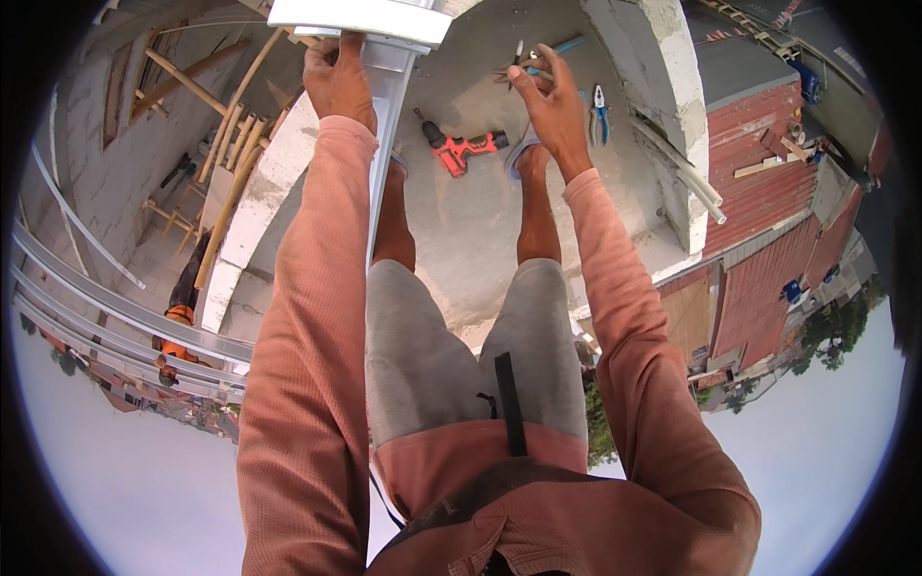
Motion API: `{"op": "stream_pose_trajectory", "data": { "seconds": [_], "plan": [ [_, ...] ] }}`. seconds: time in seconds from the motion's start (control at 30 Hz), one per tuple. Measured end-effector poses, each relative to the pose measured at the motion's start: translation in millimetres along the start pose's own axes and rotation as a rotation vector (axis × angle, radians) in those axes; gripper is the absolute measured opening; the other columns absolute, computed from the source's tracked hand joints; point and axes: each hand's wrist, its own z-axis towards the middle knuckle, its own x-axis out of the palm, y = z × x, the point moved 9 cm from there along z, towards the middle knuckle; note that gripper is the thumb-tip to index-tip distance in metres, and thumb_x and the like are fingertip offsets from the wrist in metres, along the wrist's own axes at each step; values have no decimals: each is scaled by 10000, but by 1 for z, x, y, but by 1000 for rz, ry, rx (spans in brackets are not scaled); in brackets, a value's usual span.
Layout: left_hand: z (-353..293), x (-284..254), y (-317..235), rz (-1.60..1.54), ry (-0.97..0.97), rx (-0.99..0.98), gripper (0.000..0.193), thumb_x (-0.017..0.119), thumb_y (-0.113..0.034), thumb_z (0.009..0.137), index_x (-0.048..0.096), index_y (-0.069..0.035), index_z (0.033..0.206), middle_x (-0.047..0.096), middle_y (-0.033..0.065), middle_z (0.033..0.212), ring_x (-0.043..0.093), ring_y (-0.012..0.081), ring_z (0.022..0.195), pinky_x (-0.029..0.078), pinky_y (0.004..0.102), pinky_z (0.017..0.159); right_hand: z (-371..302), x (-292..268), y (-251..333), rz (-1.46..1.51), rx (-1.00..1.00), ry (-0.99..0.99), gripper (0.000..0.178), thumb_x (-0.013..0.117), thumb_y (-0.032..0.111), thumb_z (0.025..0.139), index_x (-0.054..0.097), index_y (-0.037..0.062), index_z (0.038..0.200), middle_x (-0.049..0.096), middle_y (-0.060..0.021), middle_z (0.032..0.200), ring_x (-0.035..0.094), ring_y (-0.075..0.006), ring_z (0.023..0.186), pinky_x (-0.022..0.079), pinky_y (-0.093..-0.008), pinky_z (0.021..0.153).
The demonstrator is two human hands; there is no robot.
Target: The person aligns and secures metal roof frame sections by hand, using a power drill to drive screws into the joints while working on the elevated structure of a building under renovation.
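At the top left of the head view, my left hand (341, 84) is closed on the edge of a long silver metal profile (386, 96), just under a white crosspiece (360, 21). My right hand (555, 101) is raised over the floor with its fingers curled and thumb and fingertips drawn together. Whatever they hold, if anything, is too small to make out. Just beyond those fingertips are a dark, slim pen-like thing (519, 52) and a tool with a blue handle (569, 45). Blue-handled pliers (600, 113) lie right of that hand.
A red and black cordless drill (463, 149) lies on the concrete floor (451, 216) between my feet. Low rough walls (678, 96) stand at both sides. White pipes (687, 173) lean at the right. Metal rails (125, 312) and wooden poles (230, 211) are at the left.
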Motion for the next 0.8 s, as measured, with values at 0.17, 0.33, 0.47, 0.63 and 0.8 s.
{"op": "stream_pose_trajectory", "data": {
  "seconds": [0.17,0.33,0.47,0.63,0.8],
  "plan": [
    [15,-3,6,-24,62,45,420,777,-280,949,577,41,1132,635,121,1041,589,195,956,484,314,888,-38,36,173,-296,-649,-77,648,758,417,897,573,48,1396,549,-159,1361,582,-328,1192,495,-450,1012],
    [14,23,-5,262,165,296,496,745,-199,931,542,53,1308,663,155,1214,633,244,1112,476,337,1012,-19,56,166,-188,-579,20,533,711,365,946,613,86,1389,559,-150,1402,593,-333,1203,486,-443,1029],
    [22,18,2,249,164,283,522,755,-254,926,574,54,1307,667,152,1241,631,255,1120,466,332,1011,-18,41,160,-90,-562,-15,601,729,393,923,571,91,1419,563,-154,1403,585,-331,1239,495,-441,1033],
    [17,15,-10,314,126,215,570,783,-298,927,573,59,1318,656,141,1247,590,239,1132,417,316,1038,-19,-13,50,130,-138,-60,577,703,402,950,583,30,1374,648,-174,1264,659,-291,1172,507,-402,1009],
    [7,25,-13,244,134,278,483,755,-297,940,623,20,1279,647,88,1224,562,194,1120,404,309,1033,-44,-45,-141,-529,91,-104,309,622,242,973,663,21,1185,718,-152,1107,702,-336,1026,537,-470,916]
  ]
}}
